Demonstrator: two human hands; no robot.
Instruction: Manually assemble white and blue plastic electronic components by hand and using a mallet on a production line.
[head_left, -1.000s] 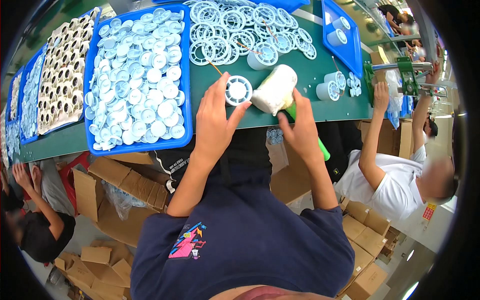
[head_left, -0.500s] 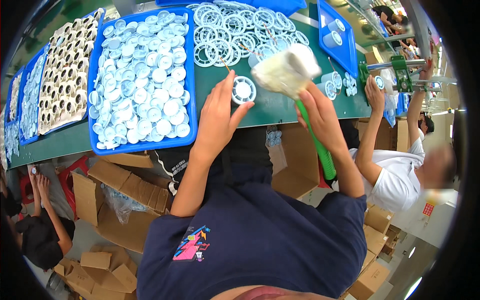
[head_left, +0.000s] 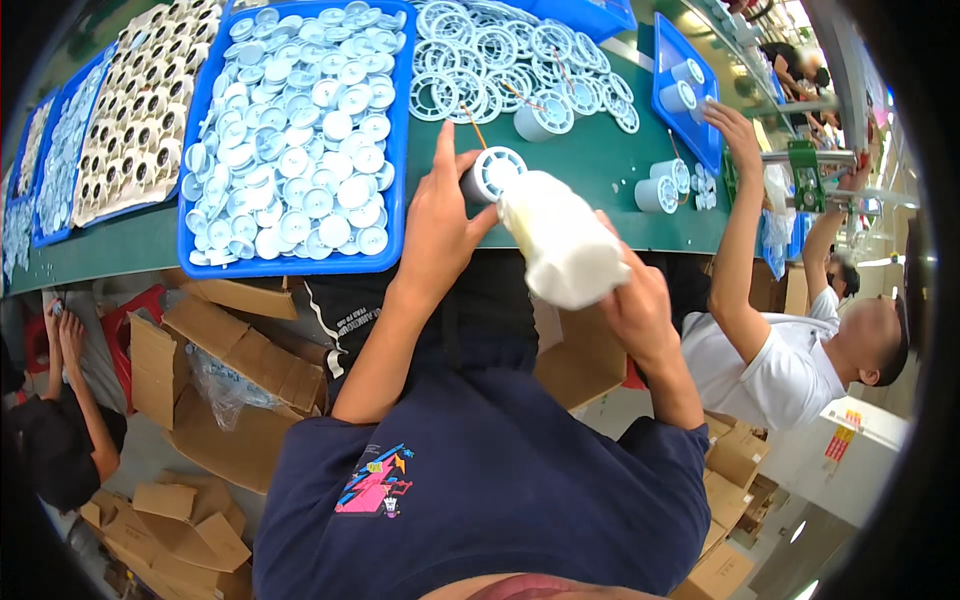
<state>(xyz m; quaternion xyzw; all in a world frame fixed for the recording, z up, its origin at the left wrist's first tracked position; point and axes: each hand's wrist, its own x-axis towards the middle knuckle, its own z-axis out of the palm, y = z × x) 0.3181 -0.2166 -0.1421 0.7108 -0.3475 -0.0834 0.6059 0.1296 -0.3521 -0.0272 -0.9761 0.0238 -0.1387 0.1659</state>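
Held spool: A pale blue spool (head_left: 497,172) with a spoked face sits near the front edge of the green bench (head_left: 612,150), just right of the blue cap tray (head_left: 403,150). Its face points up toward the head, probably so the rim and hub can be seen and reached.
Orange wire: A thin orange wire (head_left: 478,128) stands out past the spool's far side, clear of the thumb.
Steadying grip: The left hand (head_left: 443,220) clasps the spool from the left, likely to keep it from rolling or tipping, leaving most of the top uncovered.
White mallet: The right hand (head_left: 640,305) grasps a mallet (head_left: 565,240) with a white wrapped head, which hangs over the bench's front edge. The head overlaps the spool in view; whether they touch, I cannot tell.
Parts within reach: Flat rings (head_left: 495,50) lie heaped toward the bench's far edge, and two upright spools (head_left: 657,193) stand toward its right end, apparently set aside.
Left pose: Forearm angled up from below, fingers extended around the far side, thumb on the near side.
Right pose: Elbow bent outward, fingers curled behind the mallet head, which hides the handle.
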